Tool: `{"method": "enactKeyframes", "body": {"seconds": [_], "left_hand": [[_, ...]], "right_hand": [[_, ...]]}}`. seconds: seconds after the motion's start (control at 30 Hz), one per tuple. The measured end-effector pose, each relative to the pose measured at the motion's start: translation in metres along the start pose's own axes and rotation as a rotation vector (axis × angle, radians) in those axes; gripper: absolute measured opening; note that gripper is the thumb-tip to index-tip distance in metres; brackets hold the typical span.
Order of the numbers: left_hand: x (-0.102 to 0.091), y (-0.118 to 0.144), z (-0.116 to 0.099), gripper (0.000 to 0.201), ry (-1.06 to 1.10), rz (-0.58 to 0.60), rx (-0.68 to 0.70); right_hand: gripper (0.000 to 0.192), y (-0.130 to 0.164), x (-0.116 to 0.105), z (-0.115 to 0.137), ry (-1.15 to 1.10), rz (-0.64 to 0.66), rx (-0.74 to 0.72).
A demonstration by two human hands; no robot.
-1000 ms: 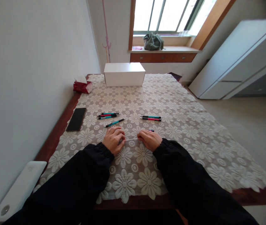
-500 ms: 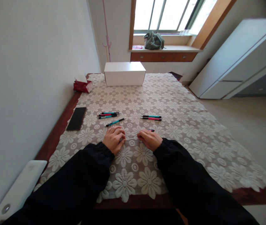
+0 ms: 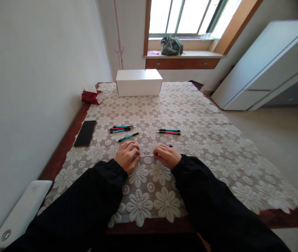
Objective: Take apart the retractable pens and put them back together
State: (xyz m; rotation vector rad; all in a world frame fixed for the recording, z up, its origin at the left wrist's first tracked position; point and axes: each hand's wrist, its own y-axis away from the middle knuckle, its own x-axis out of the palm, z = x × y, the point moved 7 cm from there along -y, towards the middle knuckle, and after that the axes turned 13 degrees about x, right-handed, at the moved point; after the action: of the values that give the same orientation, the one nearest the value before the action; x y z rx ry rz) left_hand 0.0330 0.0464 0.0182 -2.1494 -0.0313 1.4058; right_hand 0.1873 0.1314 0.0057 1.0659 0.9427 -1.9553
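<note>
A thin white rod (image 3: 147,155) runs level between my two hands, just above or on the lace tablecloth; its ends are hidden in the fingers. My left hand (image 3: 127,156) pinches the rod's left end, with a small dark bit showing by its fingertips. My right hand (image 3: 167,156) is closed on the right end. Behind my right hand peeks part of a dark pen (image 3: 169,145), mostly covered. A teal and black pen (image 3: 128,137) lies slanted just beyond my left hand.
Several teal or red pens (image 3: 121,130) lie grouped at left; a teal pen (image 3: 169,130) and a red pen (image 3: 169,133) lie at right. A phone (image 3: 85,133), a red tissue pack (image 3: 92,97) and a white box (image 3: 139,87) rest on the tablecloth (image 3: 167,204).
Both hands keep nearly the same pose, with the white rod still between them. The whole view has shifted very slightly.
</note>
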Motion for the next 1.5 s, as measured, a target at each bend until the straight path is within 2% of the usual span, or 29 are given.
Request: {"method": "enactKeyframes", "body": {"seconds": [0.13, 0.3, 0.4, 0.57, 0.77, 1.1, 1.3, 1.4, 1.5], "left_hand": [[0.0, 0.0, -0.001, 0.006, 0.002, 0.002, -0.001], [0.0, 0.0, 0.001, 0.005, -0.005, -0.011, 0.001], [0.0, 0.001, 0.001, 0.004, -0.005, -0.012, 0.006], [0.001, 0.001, 0.001, 0.003, 0.009, -0.002, -0.008], [0.0, 0.0, 0.0, 0.003, 0.012, -0.003, -0.007], [-0.003, 0.001, -0.002, 0.005, -0.05, -0.025, 0.005], [-0.004, 0.001, 0.0, 0.007, -0.026, -0.028, -0.013], [-0.004, 0.0, -0.002, 0.014, -0.012, -0.042, 0.013], [-0.005, -0.001, -0.009, 0.03, 0.016, -0.064, 0.095]], "right_hand": [[0.018, 0.002, -0.004, -0.004, 0.009, -0.015, 0.013], [0.018, 0.002, -0.027, -0.016, -0.022, -0.067, 0.099], [0.018, 0.002, -0.036, -0.02, 0.042, -0.107, 0.121], [0.021, 0.003, -0.027, -0.023, 0.143, -0.057, 0.136], [0.019, 0.004, -0.03, -0.021, 0.151, -0.098, 0.127], [0.005, 0.004, -0.016, -0.015, 0.105, -0.015, 0.042], [0.008, 0.003, -0.03, -0.017, 0.015, -0.071, 0.068], [0.007, 0.001, -0.036, -0.008, -0.085, -0.129, 0.106], [0.01, -0.001, -0.027, 0.014, -0.16, -0.101, 0.09]]}}
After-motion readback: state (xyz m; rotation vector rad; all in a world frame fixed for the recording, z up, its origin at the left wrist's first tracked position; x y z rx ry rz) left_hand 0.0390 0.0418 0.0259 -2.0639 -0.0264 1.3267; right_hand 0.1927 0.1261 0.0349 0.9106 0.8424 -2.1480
